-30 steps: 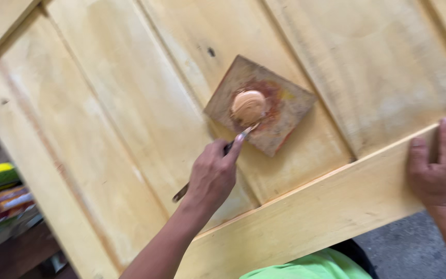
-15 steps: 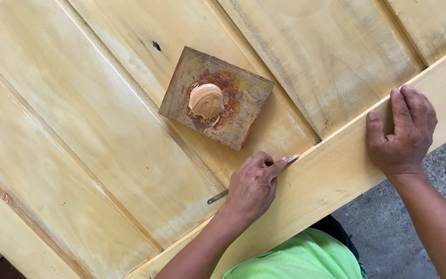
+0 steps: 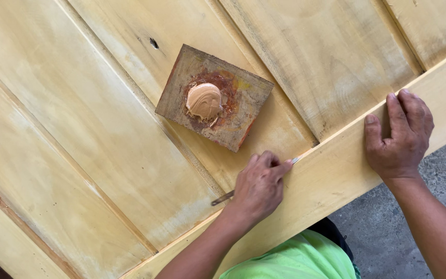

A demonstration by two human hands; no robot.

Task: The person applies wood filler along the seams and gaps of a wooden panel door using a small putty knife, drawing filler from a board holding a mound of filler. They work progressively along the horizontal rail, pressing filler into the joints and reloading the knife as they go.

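Note:
A pale yellow wooden panel door (image 3: 94,129) lies flat below me. On it rests a small square brown board (image 3: 243,103) carrying a lump of tan filler paste (image 3: 204,100). My left hand (image 3: 259,186) is closed on a thin metal spatula (image 3: 222,198). Its tip (image 3: 295,160) touches the seam where the panel meets the door's long edge rail (image 3: 331,175). My right hand (image 3: 399,137) lies flat on that rail, fingers spread, holding nothing.
A dark knot hole (image 3: 154,43) marks the panel above the board. Grey concrete floor (image 3: 440,170) shows past the door's edge at the right. My green shirt (image 3: 295,258) fills the bottom centre.
My left hand has carried the spatula from the filler lump down to the seam by the rail. My right hand stays flat on the rail.

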